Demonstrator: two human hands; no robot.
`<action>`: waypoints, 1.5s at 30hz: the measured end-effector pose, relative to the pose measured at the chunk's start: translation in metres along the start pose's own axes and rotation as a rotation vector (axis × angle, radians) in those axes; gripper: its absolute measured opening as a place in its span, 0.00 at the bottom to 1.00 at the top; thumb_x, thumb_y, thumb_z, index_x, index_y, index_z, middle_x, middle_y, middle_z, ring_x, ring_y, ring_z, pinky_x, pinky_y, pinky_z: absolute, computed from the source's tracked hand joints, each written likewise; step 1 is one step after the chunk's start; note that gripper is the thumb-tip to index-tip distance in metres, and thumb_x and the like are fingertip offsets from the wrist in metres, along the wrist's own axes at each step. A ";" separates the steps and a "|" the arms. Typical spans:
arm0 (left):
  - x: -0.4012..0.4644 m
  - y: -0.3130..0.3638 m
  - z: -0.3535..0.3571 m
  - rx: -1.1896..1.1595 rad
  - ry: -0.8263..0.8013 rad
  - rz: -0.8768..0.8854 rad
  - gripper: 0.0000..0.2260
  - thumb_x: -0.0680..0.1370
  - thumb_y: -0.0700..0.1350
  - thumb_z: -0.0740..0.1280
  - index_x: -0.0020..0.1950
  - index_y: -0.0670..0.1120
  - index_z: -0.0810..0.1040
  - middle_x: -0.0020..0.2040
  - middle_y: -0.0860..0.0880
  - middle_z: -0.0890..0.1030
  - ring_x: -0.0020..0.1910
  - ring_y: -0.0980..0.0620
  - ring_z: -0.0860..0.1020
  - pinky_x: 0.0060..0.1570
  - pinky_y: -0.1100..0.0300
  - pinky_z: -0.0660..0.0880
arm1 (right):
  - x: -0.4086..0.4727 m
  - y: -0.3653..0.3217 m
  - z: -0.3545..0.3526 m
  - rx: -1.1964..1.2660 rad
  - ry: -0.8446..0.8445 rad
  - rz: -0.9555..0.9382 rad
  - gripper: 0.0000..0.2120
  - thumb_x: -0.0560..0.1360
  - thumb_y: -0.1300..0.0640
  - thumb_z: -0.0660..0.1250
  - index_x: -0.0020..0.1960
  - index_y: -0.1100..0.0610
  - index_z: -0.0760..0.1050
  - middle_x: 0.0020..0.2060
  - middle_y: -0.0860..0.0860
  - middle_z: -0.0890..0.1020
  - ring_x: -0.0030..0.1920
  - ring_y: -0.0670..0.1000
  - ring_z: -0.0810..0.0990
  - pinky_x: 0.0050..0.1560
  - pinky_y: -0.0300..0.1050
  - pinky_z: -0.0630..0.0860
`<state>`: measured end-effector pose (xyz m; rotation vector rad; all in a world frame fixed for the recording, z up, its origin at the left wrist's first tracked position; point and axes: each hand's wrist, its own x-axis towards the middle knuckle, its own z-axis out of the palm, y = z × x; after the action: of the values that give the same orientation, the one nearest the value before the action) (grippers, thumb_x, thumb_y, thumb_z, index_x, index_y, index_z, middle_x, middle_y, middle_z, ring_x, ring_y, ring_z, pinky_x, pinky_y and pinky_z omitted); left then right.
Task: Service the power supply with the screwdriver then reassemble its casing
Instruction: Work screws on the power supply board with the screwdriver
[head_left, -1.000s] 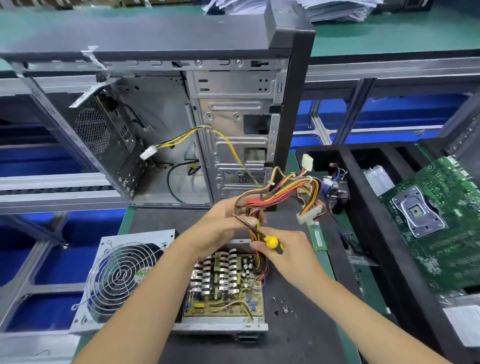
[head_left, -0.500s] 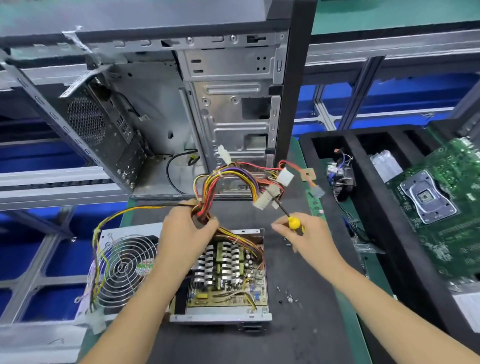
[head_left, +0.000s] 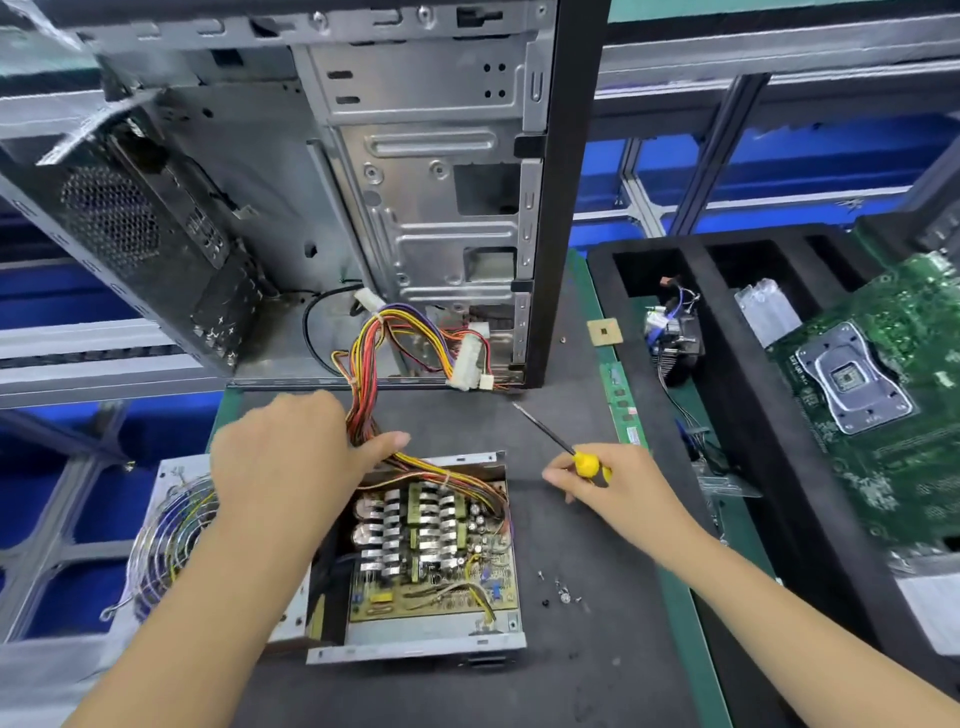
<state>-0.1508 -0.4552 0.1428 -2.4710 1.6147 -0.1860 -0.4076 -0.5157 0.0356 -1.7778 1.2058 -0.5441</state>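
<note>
An opened power supply (head_left: 431, 551) is seen on the dark counter (head_left: 597, 675), its circuit board exposed.

The wire bundle (head_left: 363, 415) is pinched between thumb and fingers of the left hand (head_left: 291, 457) at the unit's 11 o'clock corner. The screwdriver (head_left: 563, 449) is gripped by its yellow handle in the closed right hand (head_left: 618, 488), blade pointed toward 10 o'clock. Loose screws (head_left: 563, 595) are scattered at the unit's 3 o'clock; its fan cover (head_left: 166, 535) lies at 9 o'clock. An empty computer case (head_left: 415, 208) stands at 12 o'clock.
</note>
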 end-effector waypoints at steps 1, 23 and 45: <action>0.001 0.001 -0.005 0.037 0.004 0.012 0.31 0.67 0.77 0.57 0.31 0.48 0.63 0.29 0.51 0.66 0.32 0.48 0.70 0.27 0.61 0.57 | 0.000 0.002 -0.003 -0.024 -0.022 -0.002 0.05 0.73 0.50 0.71 0.38 0.47 0.81 0.28 0.44 0.80 0.34 0.50 0.77 0.39 0.40 0.73; 0.004 0.002 0.020 -0.564 0.529 0.643 0.07 0.77 0.43 0.67 0.48 0.41 0.82 0.47 0.46 0.81 0.47 0.44 0.79 0.50 0.51 0.72 | 0.006 -0.004 -0.026 0.038 0.053 0.026 0.09 0.75 0.47 0.67 0.39 0.49 0.81 0.26 0.50 0.78 0.27 0.44 0.69 0.32 0.38 0.67; 0.020 -0.015 0.015 -1.740 -0.022 -0.050 0.06 0.78 0.48 0.67 0.46 0.46 0.76 0.31 0.46 0.78 0.28 0.48 0.76 0.32 0.58 0.75 | 0.005 0.004 -0.021 0.019 0.073 0.183 0.09 0.69 0.58 0.75 0.33 0.47 0.81 0.29 0.45 0.80 0.23 0.41 0.72 0.24 0.28 0.63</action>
<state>-0.1264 -0.4662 0.1316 -3.2923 2.0172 2.0273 -0.4231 -0.5292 0.0424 -1.6231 1.3935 -0.5153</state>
